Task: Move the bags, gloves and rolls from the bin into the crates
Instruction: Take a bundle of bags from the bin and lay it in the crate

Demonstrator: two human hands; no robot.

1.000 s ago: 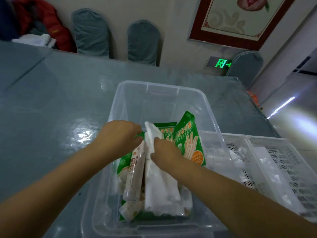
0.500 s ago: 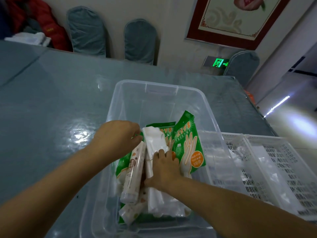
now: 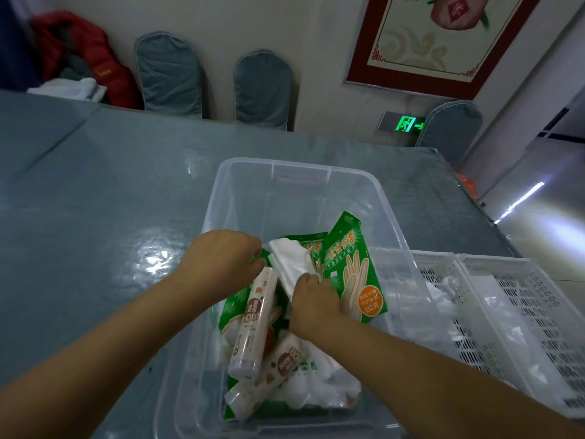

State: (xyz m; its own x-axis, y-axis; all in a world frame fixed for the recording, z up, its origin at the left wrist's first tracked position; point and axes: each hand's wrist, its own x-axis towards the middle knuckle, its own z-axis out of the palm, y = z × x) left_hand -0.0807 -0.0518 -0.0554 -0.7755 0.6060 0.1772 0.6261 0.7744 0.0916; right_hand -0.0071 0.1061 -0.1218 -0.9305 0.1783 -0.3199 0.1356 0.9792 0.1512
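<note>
**Both hands down in the clear bin**

White folded bag stack [image 3: 292,264] sits mid-bin, leaning up between the two hands. Right hand [image 3: 313,304] grips its lower end, fingers curled tight around it; fingertips hidden underneath. Left hand [image 3: 223,259] is closed at the top of a pale roll [image 3: 251,321], which slants down toward the camera from those fingers (exact pinch not visible). Second roll [image 3: 273,375] lies below it, nearer the bin's front wall. Green glove pack [image 3: 354,270] stands tilted just right of the right-hand fingers. Clear bin [image 3: 392,213] rests on the grey-blue table [image 3: 95,201]. White slotted crates [image 3: 512,312] sit touching the bin's right side, holding clear plastic items.
</note>
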